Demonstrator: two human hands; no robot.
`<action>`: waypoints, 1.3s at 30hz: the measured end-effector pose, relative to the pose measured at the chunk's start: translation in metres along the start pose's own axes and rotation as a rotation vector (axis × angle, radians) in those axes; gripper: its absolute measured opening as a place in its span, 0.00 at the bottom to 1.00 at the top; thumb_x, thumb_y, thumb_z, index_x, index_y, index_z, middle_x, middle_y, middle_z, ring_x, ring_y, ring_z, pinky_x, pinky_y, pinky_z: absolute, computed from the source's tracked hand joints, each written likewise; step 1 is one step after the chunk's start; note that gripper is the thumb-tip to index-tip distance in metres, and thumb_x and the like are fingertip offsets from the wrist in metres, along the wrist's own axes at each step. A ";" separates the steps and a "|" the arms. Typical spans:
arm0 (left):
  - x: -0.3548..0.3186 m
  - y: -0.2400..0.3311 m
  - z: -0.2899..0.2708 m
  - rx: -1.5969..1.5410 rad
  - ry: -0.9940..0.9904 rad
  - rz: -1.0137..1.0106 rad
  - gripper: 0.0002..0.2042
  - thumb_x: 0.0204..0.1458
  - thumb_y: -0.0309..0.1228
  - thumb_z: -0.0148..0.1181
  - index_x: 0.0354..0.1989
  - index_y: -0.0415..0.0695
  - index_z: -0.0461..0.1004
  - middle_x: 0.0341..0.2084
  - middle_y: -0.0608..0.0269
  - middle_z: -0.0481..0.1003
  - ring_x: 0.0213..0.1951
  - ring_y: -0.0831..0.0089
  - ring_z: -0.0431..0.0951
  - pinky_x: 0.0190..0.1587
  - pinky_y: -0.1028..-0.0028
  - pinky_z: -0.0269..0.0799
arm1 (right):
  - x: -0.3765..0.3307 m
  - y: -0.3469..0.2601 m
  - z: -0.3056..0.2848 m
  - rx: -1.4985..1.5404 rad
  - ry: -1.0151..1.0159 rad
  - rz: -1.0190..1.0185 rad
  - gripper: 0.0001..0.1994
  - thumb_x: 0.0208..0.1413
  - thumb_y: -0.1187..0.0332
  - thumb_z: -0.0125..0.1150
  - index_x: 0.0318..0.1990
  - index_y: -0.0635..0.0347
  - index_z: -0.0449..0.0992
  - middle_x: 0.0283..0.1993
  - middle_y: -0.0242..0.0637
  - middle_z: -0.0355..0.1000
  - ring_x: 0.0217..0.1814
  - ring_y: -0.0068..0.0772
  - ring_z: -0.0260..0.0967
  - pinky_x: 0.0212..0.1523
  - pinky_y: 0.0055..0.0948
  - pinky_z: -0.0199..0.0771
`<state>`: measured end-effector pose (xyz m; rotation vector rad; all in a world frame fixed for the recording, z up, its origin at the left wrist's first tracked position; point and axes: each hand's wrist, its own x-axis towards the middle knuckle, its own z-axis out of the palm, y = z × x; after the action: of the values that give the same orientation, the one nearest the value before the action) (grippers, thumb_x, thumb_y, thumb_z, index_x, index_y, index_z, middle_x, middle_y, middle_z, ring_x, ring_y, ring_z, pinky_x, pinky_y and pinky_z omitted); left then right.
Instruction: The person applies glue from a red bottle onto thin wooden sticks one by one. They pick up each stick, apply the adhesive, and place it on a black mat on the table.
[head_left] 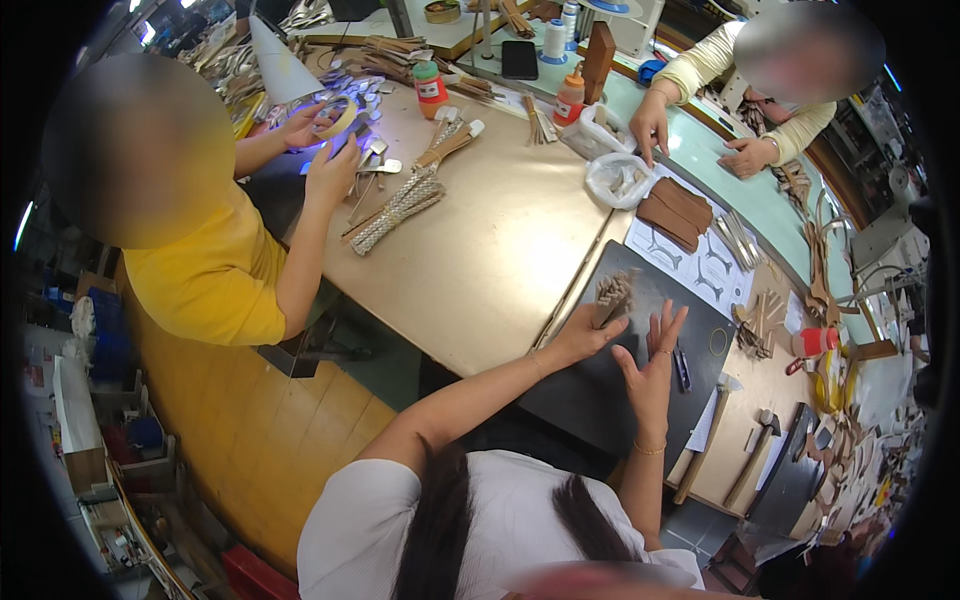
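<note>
White shirt [515, 500] nearest, the left grip [582, 334] clamps a strip bundle [615, 292] projecting beyond it, the right grip [651, 372] spread apart.

A black phone [519, 60] lay near a white thread spool [554, 42]. A green-capped bottle [431, 90] stood on the gold-coloured table [490, 230], well apart from an orange-capped bottle [570, 97] near white plastic bags [602, 180]. Two hammers [748, 464] lay side by side at the right.
</note>
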<state>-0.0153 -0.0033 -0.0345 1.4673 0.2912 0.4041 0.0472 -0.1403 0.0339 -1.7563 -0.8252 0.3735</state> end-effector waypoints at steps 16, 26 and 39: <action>0.003 0.009 0.013 0.458 -0.133 0.252 0.14 0.39 0.28 0.65 0.37 0.43 0.75 0.28 0.50 0.77 0.31 0.50 0.77 0.34 0.60 0.72 | -0.005 0.004 -0.014 0.160 -0.248 -0.012 0.35 0.49 0.74 0.63 0.66 0.65 0.57 0.73 0.48 0.48 0.76 0.43 0.42 0.71 0.36 0.45; 0.003 -0.006 0.012 0.654 0.042 0.734 0.16 0.47 0.30 0.59 0.46 0.42 0.70 0.42 0.45 0.75 0.36 0.55 0.80 0.36 0.62 0.75 | 0.006 -0.073 0.018 -0.507 -0.349 -0.329 0.37 0.41 0.60 0.73 0.62 0.52 0.66 0.69 0.44 0.54 0.73 0.54 0.45 0.70 0.51 0.45; 0.006 -0.008 0.012 0.145 -0.342 0.038 0.10 0.47 0.31 0.63 0.38 0.45 0.72 0.30 0.54 0.76 0.31 0.56 0.78 0.32 0.63 0.74 | -0.025 -0.071 0.056 -0.256 -0.685 -0.572 0.22 0.50 0.57 0.62 0.50 0.60 0.74 0.55 0.42 0.69 0.60 0.42 0.64 0.68 0.51 0.49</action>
<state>-0.0039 -0.0117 -0.0413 1.6564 0.0187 0.1589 -0.0290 -0.1076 0.0766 -1.5259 -1.8780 0.5013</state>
